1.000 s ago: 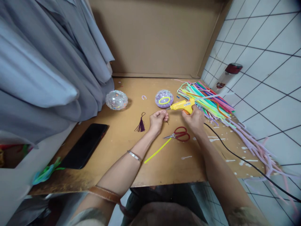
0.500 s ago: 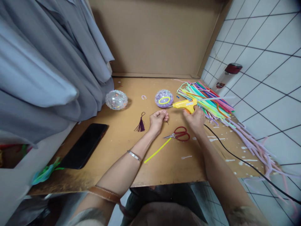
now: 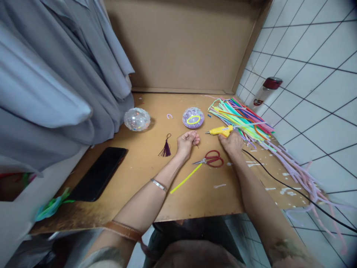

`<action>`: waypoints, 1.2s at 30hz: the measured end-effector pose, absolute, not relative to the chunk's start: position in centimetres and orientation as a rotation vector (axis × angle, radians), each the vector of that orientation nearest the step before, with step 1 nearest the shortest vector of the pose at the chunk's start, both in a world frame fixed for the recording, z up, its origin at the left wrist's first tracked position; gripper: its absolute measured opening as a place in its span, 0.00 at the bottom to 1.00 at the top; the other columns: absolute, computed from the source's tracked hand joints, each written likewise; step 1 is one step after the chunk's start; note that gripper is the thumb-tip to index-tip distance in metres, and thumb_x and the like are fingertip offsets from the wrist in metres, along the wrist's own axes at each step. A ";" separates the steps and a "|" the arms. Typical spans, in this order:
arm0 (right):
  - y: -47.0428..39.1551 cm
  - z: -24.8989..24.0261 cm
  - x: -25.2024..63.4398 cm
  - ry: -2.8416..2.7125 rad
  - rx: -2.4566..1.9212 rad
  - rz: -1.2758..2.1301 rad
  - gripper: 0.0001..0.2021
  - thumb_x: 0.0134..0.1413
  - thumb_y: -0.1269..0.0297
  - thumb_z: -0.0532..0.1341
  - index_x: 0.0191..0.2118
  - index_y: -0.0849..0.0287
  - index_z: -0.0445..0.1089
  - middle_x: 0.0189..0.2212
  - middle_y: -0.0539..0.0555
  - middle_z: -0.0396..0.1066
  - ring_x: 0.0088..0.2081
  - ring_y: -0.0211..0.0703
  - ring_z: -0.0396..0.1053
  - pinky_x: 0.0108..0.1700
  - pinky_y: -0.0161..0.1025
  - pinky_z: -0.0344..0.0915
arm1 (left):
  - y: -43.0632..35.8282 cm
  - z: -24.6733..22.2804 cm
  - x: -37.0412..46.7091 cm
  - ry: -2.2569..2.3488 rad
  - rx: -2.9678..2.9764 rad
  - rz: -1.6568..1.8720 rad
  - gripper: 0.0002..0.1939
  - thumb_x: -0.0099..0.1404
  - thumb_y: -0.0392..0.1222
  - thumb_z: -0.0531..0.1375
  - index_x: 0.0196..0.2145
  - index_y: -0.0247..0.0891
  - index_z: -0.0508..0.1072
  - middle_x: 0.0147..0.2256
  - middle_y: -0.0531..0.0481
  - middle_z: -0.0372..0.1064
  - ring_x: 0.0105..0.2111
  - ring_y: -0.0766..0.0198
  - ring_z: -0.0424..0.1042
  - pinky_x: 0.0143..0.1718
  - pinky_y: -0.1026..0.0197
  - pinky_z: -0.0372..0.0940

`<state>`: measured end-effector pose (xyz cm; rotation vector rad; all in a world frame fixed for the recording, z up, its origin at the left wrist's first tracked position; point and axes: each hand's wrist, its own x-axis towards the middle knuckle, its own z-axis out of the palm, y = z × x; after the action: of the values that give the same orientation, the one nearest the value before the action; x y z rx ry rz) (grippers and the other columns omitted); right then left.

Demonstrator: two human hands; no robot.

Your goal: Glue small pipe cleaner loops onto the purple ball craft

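On a wooden worktable (image 3: 150, 182), a person's left hand (image 3: 187, 145) pinches thumb and fingers together, apparently around a thin dark strand (image 3: 198, 146) whose end pokes out below the fingertips; anything else in that grasp is hidden. The right hand (image 3: 234, 143) wraps its fingers around the handle of a yellow glue gun (image 3: 221, 130), metal nozzle pointing toward the left fingertips, near but not touching them. Whether the trigger is squeezed does not show.

Just beyond the left fingers sits a purple ball (image 3: 193, 119) bearing a yellow oval, touched by neither hand. A dark tassel (image 3: 166, 149) lies left of the left fingers, a clear ball (image 3: 137, 120) farther off that way. Red-handled scissors (image 3: 205, 160) and a yellow strip (image 3: 185, 179) lie on the near side of the fingertips; a bundle of colored stems (image 3: 237, 115) spreads beyond the right knuckles.

The step in hand looks to be hot-gluing, the strand the likely piece. The next move would seem to call for a steady left pinch and 1 small dab of glue, the hot nozzle clear of bare skin.
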<state>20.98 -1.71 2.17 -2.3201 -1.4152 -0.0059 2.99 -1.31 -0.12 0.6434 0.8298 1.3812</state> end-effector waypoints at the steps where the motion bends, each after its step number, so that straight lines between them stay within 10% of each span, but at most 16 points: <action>1: -1.7 2.1 20.9 -1.419 -2.339 -0.004 0.27 0.55 0.51 0.59 0.51 0.71 0.72 0.46 0.72 0.74 0.45 0.63 0.73 0.45 0.51 0.68 | -1.3 -0.1 3.0 0.828 0.627 1.380 0.14 0.52 0.41 0.73 0.30 0.33 0.74 0.25 0.51 0.74 0.23 0.71 0.71 0.28 0.67 0.68; 11: -3.1 3.3 19.4 -1.607 -2.089 -0.204 0.20 0.59 0.58 0.53 0.49 0.67 0.71 0.50 0.71 0.70 0.54 0.63 0.66 0.56 0.56 0.59 | -1.3 -0.4 3.3 0.823 0.599 1.343 0.13 0.54 0.39 0.72 0.33 0.33 0.75 0.28 0.48 0.76 0.26 0.70 0.74 0.35 0.63 0.71; 17: -3.5 2.5 16.2 -1.553 -1.488 0.398 0.12 0.54 0.61 0.56 0.37 0.61 0.73 0.37 0.59 0.75 0.37 0.46 0.73 0.45 0.43 0.69 | -1.6 -0.5 3.4 0.758 0.623 1.337 0.16 0.54 0.38 0.72 0.37 0.34 0.71 0.29 0.50 0.76 0.27 0.69 0.76 0.36 0.63 0.71; 28: -2.8 1.0 15.5 -1.232 -1.183 0.960 0.14 0.40 0.53 0.69 0.31 0.57 0.75 0.27 0.51 0.76 0.30 0.43 0.72 0.37 0.42 0.71 | -1.8 -0.9 3.4 0.683 0.830 1.367 0.44 0.47 0.46 0.76 0.57 0.39 0.61 0.25 0.59 0.74 0.24 0.69 0.74 0.31 0.67 0.69; 36: -3.5 2.0 15.5 -1.050 -1.043 1.332 0.18 0.33 0.54 0.75 0.31 0.58 0.76 0.22 0.48 0.73 0.26 0.37 0.68 0.36 0.39 0.68 | -1.7 -1.2 3.5 0.660 0.911 1.362 0.45 0.48 0.51 0.75 0.59 0.36 0.61 0.22 0.58 0.74 0.22 0.69 0.74 0.27 0.67 0.67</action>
<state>15.46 -3.49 1.98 -1.0426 -1.0497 1.3317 3.54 -1.71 -1.21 0.9115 0.6597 1.3624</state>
